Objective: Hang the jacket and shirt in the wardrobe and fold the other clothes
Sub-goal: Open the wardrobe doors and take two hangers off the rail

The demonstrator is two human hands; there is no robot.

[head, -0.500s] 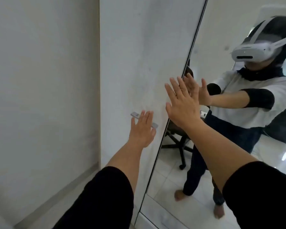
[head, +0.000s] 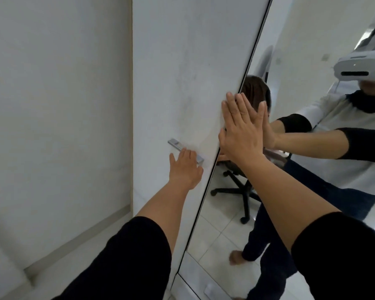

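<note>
Reaching toward the metal handle (head: 185, 150) of the white wardrobe door (head: 182, 72), the left hand (head: 185, 169) has its fingers straight and only the fingertips touch the bar; they do not curl around it. To the right of it, the right hand (head: 241, 131) lies flat with spread fingers across the seam where the white door meets the mirror door (head: 290, 61), and it holds nothing. The jacket, the shirt and the other clothes are not in view, and both doors look closed.

I think the risk is here: if the left hand pulls with only the fingertips, it can slip off the smooth bar. Also the right fingers are across the seam, so a moving panel could pinch them, and pressing on the glass leaves marks.

At far left there is a plain pale wall (head: 52, 105). The mirror reflects a tiled floor and a black office chair (head: 243, 191) on wheels.
</note>
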